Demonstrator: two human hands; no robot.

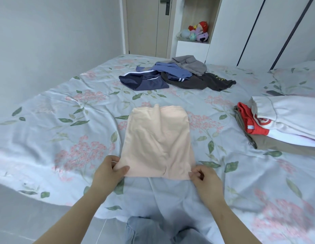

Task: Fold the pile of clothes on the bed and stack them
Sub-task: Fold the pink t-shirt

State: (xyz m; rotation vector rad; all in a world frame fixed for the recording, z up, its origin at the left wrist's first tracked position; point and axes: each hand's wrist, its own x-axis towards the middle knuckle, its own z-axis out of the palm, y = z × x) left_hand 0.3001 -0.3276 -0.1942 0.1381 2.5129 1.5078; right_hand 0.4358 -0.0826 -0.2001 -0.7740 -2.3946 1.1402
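At the near edge of the bed, the left hand and right hand each pinch a bottom corner of the peach garment, lying flat. Farther off sits the unfolded pile; the folded stack lies to the right.

Home bedroom, floral-sheeted bed, wardrobe doors, plush toys in a niche

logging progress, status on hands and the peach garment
Left hand, right hand pinch near corners of peach garment, flat on bed. Unfolded pile beyond, folded stack at right; nothing between.
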